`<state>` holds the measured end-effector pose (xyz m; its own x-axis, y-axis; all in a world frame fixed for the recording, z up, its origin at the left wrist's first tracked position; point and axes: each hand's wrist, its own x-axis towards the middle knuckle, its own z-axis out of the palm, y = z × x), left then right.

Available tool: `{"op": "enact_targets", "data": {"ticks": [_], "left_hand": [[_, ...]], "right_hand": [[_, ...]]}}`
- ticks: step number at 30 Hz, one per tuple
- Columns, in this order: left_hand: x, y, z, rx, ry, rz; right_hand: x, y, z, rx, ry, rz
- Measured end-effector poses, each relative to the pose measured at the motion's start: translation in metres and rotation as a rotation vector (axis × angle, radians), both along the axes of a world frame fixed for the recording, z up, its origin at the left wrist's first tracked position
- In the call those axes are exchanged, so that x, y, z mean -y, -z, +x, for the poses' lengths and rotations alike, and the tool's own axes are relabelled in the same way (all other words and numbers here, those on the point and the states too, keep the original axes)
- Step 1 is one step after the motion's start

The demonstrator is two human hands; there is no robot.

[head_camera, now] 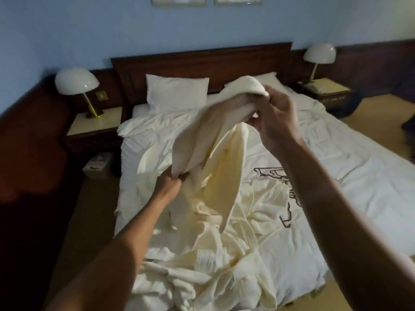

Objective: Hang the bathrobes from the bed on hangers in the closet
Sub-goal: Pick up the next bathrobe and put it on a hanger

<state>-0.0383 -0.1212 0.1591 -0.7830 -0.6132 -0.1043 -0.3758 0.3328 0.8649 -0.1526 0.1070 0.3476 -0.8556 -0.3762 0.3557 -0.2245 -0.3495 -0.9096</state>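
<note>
Two hands grip one robe (215,135) above the bed (359,176), left hand (170,182) at its seven o'clock, right hand (272,117) at one o'clock, hangers (271,172) lying at four o'clock.

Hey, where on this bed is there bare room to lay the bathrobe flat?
The right half of the bed, between the hangers and its right edge, is bare. A smaller patch lies between the left pillow and the lifted bathrobe. The near end is crowded with heaped bathrobes.
</note>
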Motion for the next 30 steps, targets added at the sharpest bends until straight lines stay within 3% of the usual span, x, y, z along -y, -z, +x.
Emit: {"op": "enact_targets", "data": {"ticks": [7,16,22,27,30], "left_hand": [[-0.059,-0.158,-0.060,-0.547,0.045,0.149],[-0.207,-0.268,-0.138,-0.736,0.253,0.405],[-0.273,-0.285,-0.193,-0.717,0.233,0.335],[-0.253,-0.247,-0.206,-0.677,0.000,0.266],[-0.231,-0.216,-0.201,-0.577,-0.103,0.188]], "right_hand": [[-0.045,-0.042,-0.028,-0.242,0.262,0.135],[-0.143,-0.117,-0.120,-0.413,0.404,0.035],[-0.204,-0.153,-0.194,-0.445,0.401,0.099],[-0.236,-0.121,-0.236,-0.545,0.323,0.396],[-0.245,-0.080,-0.258,-0.586,0.281,0.676]]}}
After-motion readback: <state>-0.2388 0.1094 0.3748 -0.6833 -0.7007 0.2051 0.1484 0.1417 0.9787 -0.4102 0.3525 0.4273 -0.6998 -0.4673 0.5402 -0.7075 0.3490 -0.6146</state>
